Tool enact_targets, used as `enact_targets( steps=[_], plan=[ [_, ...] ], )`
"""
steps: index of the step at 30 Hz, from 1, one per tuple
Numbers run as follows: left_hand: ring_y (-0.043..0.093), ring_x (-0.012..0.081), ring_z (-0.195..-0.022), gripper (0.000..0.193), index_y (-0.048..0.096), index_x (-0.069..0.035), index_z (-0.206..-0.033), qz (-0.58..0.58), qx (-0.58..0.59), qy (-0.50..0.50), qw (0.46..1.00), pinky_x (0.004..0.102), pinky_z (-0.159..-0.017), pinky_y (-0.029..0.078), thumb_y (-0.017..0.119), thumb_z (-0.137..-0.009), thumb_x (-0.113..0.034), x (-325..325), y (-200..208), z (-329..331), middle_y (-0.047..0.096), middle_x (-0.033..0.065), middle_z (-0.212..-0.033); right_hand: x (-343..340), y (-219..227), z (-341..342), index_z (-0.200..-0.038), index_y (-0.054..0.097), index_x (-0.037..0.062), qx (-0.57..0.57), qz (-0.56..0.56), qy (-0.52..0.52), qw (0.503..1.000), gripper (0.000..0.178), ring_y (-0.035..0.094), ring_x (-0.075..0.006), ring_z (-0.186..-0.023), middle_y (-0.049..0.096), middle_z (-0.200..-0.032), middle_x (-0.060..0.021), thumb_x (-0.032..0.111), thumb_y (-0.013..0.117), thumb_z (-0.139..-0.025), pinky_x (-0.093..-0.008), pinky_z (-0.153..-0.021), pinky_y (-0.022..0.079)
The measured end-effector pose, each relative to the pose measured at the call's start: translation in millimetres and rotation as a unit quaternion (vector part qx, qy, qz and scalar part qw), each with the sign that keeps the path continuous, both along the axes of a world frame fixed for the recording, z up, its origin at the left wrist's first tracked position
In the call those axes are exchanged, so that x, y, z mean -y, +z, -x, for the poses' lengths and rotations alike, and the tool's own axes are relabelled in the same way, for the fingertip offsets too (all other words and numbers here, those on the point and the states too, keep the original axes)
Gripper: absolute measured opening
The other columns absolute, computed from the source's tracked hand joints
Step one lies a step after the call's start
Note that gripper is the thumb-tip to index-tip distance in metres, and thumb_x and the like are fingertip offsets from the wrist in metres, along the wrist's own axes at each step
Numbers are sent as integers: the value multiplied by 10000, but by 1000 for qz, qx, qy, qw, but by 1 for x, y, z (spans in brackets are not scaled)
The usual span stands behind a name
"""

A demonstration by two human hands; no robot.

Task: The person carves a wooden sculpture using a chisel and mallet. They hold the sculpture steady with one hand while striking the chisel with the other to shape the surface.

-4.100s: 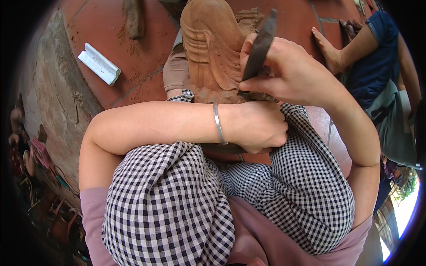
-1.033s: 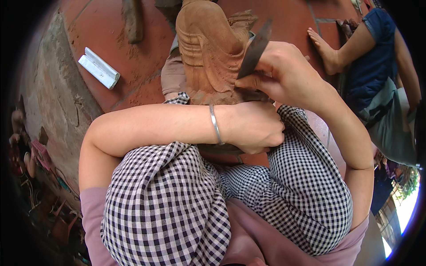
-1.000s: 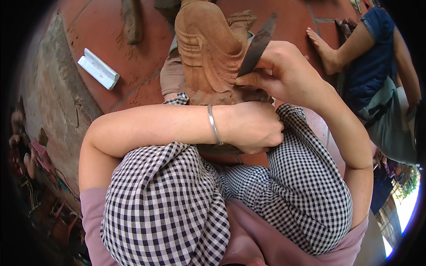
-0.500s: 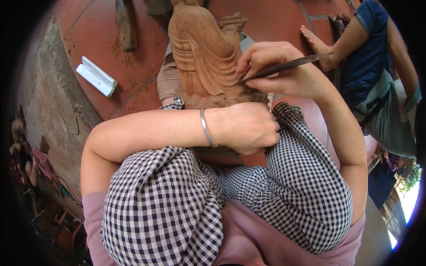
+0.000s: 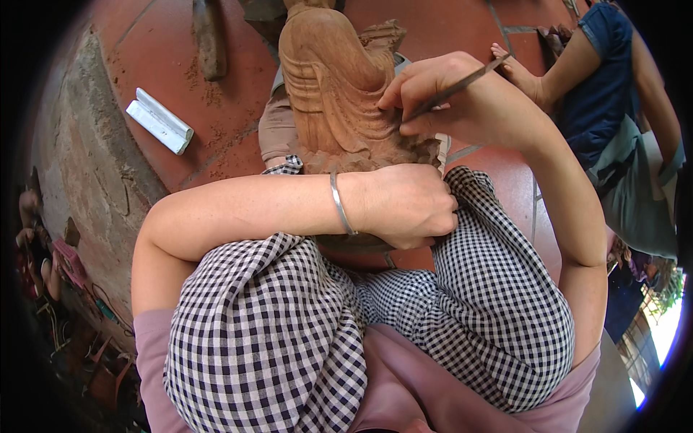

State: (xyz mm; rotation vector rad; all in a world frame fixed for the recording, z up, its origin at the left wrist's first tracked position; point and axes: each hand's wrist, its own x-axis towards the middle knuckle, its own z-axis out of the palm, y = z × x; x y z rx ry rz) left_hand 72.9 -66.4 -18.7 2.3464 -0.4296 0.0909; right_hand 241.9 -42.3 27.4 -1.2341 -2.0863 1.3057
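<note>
A carved wooden statue [image 5: 325,79] with draped folds stands between my legs, its top cut off by the upper edge. My right hand [image 5: 451,101] pinches a slender dark metal carving tool [image 5: 462,85]. One end of the tool is at the folds on the statue's lower right side; the other points up and away. My left hand [image 5: 411,206], with a silver bangle at the wrist, lies across the front of the statue's base with its fingers curled. Its fingertips are hidden, so what it grips cannot be made out.
A white angled block [image 5: 160,121] and a worn wooden piece [image 5: 208,43] lie on red floor tiles dusted with shavings. A rough stone slab [image 5: 94,159] runs along the left. Another person's bare foot [image 5: 521,76] is at the far right.
My right hand has lifted and turned slightly, swinging the tool's outer end up and toward the left. The left hand has barely shifted, and the statue appears slightly right in view.
</note>
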Motion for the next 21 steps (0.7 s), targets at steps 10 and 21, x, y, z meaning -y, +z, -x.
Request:
enact_targets(
  steps=[10, 21],
  plan=[
    [661, 282, -773, 186, 670, -10, -812, 3, -24, -13, 1000, 393, -750, 541, 667, -693, -152, 1, 1, -2, 643, 104, -805, -12, -2, 3, -794, 642, -61, -38, -21, 28, 999, 209, 674, -209, -839, 705, -964, -110, 16, 821, -716, -312, -721, 558],
    [661, 287, -785, 160, 675, -6, -834, 4, -25, -21, 999, 395, -752, 535, 657, -722, -118, 0, 3, -2, 650, 110, -809, -70, 44, 26, -956, 725, 11, 40, 121, 174, 976, 212, 685, -290, -815, 714, -855, -163, 89, 745, -760, -396, -736, 525]
  ],
)
